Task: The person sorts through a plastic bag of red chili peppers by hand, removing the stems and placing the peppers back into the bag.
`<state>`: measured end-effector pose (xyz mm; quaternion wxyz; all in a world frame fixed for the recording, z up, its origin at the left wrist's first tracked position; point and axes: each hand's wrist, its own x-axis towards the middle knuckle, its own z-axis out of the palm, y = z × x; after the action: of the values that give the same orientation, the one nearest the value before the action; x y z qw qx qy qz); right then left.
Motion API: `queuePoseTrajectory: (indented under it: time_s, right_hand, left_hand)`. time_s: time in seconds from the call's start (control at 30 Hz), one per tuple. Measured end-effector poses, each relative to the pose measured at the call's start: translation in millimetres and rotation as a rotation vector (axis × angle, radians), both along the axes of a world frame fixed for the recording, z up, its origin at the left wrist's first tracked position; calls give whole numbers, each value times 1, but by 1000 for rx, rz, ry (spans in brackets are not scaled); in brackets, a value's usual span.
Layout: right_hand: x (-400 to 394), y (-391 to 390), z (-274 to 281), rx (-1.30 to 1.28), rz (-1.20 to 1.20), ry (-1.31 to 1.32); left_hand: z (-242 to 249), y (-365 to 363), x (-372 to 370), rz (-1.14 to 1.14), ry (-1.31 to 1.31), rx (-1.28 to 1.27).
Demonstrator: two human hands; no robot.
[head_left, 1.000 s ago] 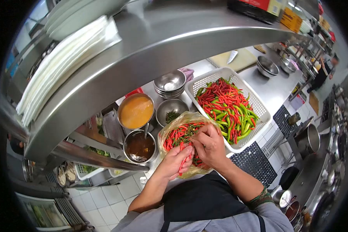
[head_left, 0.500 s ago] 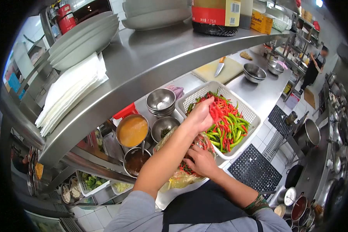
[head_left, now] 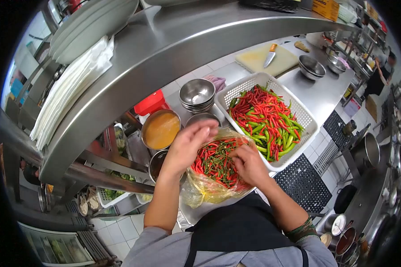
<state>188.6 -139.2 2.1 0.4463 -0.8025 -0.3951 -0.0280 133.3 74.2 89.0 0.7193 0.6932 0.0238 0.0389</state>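
Observation:
A clear, yellowish plastic bag [head_left: 199, 196] stands open in front of me, full of thin red chilies with green stems [head_left: 220, 162]. My left hand [head_left: 189, 144] is over the bag's left rim, its fingers stretched out and slightly blurred, holding nothing visible. At the bag's right side, my right hand [head_left: 248, 167] has curled fingers against the chilies; what is between them is hidden. Just beyond the bag sits a white perforated basket [head_left: 314, 118] with a heap of red chilies [head_left: 265, 104] and green chilies [head_left: 272, 144].
Left of the bag are a pot of orange liquid [head_left: 161, 129], a stack of steel bowls [head_left: 197, 93] and a red container [head_left: 150, 103]. A knife [head_left: 270, 56] lies on a cutting board [head_left: 254, 58] at the back. A steel shelf [head_left: 173, 44] overhangs the counter. A person [head_left: 381, 73] stands far right.
My left hand has come back from the basket to the bag, and the red chilies it held are out of it. More red chilies now cover the basket's heap. The camera view has shifted.

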Motion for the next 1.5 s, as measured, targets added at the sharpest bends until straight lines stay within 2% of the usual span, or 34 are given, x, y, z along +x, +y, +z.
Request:
queuePoseTrajectory:
  time_s: [0.1,0.17,0.2,0.3,0.33,0.47,0.57,0.77,0.87,0.97,1.0,1.1,1.23,1.37,1.47,1.5]
  right_hand:
    - [15,5,14,-28,-23,18]
    - [21,12,21,-79,-8,30]
    - [23,15,23,-111,10,9]
    - [25,26,24,-300,20,-66]
    - [25,30,23,-368,21,-99]
    - [16,47,23,-514,47,-273]
    - [21,56,26,-647,135,-252]
    - [41,63,7,-686,208,-269]
    - [45,60,9,-550,206,-226]
    - [51,49,32,-296,234,129]
    - [53,46,35,-294,176,282]
    - [61,37,33,42,228,704]
    - [64,23,35,206,184,880]
    - [65,14,39,523,267,1148]
    - [69,15,47,615,331,1187]
    - [70,16,50,632,343,1192]
  left_hand:
    - [-22,1,-45,-19,29,160]
    - [-27,-10,-68,-65,153,184]
    - [-33,-12,-76,-116,103,426]
    - [-45,-21,-95,-258,-24,710]
    - [-54,-25,-97,-243,-102,684]
    - [-59,-28,-100,-174,-94,670]
    - [-68,-25,-100,-180,-138,703]
    - [-67,-22,-98,-257,-99,717]
    - [-67,-23,-98,-253,-98,729]
    - [-68,-21,-99,-226,-121,687]
    - [-69,-20,-99,-223,-114,675]
    - [-73,-18,-100,-221,-111,653]
    - [-74,-17,-98,-181,-121,642]
    - [-64,-16,-95,-115,-100,583]
    - [-60,-16,-92,-91,-52,549]
    - [-58,-18,-89,2,-119,476]
